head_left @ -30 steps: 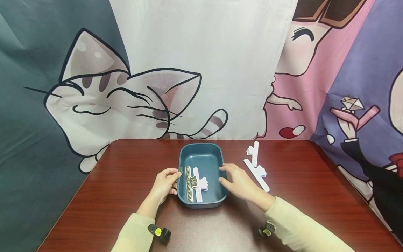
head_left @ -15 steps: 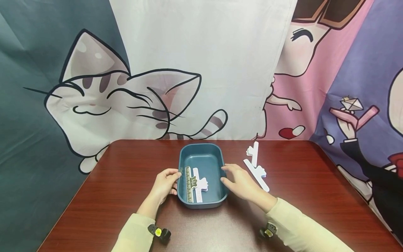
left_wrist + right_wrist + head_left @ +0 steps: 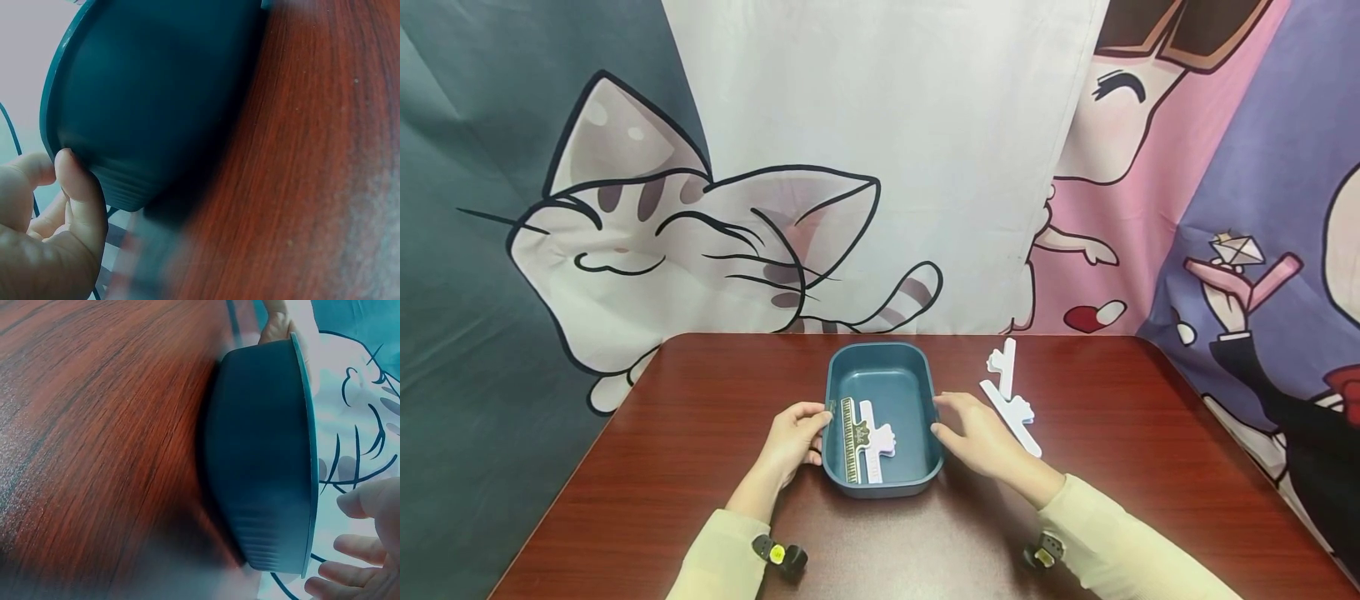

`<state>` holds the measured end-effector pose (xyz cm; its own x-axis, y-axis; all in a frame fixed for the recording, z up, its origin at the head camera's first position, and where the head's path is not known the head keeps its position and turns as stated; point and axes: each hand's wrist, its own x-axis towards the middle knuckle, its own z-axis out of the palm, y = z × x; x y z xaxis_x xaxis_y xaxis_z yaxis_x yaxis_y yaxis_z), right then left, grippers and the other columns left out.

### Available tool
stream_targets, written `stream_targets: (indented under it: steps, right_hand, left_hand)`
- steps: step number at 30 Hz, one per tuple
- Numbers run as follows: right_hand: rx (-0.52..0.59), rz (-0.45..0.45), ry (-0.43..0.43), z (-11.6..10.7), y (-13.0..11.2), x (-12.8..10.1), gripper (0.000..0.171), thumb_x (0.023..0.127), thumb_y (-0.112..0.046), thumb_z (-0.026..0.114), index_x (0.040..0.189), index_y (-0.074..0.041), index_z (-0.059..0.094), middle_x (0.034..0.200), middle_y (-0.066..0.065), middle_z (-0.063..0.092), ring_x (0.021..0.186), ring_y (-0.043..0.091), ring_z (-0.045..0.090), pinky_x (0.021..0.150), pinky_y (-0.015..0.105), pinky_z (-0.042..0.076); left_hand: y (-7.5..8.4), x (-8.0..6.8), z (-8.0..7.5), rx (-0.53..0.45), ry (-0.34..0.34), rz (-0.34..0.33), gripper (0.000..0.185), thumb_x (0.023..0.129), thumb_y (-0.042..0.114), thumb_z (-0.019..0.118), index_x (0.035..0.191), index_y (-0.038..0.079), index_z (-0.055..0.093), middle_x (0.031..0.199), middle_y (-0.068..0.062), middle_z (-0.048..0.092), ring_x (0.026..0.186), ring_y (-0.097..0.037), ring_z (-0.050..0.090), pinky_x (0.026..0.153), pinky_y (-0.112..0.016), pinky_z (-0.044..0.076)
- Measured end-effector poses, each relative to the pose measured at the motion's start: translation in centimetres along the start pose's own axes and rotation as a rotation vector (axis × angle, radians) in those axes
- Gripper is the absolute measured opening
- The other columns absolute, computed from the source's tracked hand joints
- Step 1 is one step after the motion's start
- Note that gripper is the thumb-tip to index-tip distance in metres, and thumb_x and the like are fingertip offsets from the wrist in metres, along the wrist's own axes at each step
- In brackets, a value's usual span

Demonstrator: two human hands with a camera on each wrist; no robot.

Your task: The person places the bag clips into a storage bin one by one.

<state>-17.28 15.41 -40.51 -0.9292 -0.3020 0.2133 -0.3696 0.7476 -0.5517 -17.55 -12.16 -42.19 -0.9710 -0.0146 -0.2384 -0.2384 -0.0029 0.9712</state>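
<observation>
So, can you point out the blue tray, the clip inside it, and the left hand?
blue tray (image 3: 880,354): head view, far rim.
clip (image 3: 876,437): head view, white body.
left hand (image 3: 792,442): head view, back of hand.

Left hand (image 3: 793,440) grips teal tray (image 3: 917,379) rim; right hand (image 3: 977,433) beside opposite rim; clip (image 3: 868,437) inside tray.

Tray (image 3: 917,371) at table (image 3: 662,467) centre; clip (image 3: 867,437) in its near left part. Left hand (image 3: 793,437) at its left wall, right hand (image 3: 977,433) beside its right wall. Two clips (image 3: 1011,400) lie right of that.
</observation>
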Motion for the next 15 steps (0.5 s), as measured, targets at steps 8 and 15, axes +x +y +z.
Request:
stream_targets:
  steps: [8, 15]
  right_hand:
    - [-0.006, 0.017, 0.007, 0.01, 0.29, -0.14, 0.043, 0.087, -0.019, 0.065, 0.125, -0.001, 0.057, 0.130, 0.018, 0.056, 0.123, 0.032, 0.052, 0.104, 0.049, 0.041]
    - [-0.020, 0.016, 0.012, 0.06, 0.76, -0.20, 0.044, 0.087, -0.019, 0.065, 0.126, 0.000, 0.056, 0.129, 0.017, 0.057, 0.123, 0.031, 0.052, 0.104, 0.049, 0.042]
  left_hand:
    - [0.00, 0.00, 0.00, -0.006, -0.003, 0.002, 0.031, 0.090, 0.007, 0.057, 0.117, -0.008, 0.052, 0.064, 0.000, 0.058, 0.047, -0.008, 0.049, 0.041, -0.022, 0.045]
    - [-0.02, 0.07, -0.02, -0.005, -0.003, 0.001, 0.031, 0.090, 0.007, 0.056, 0.117, -0.008, 0.053, 0.064, -0.001, 0.058, 0.047, -0.008, 0.049, 0.041, -0.022, 0.045]
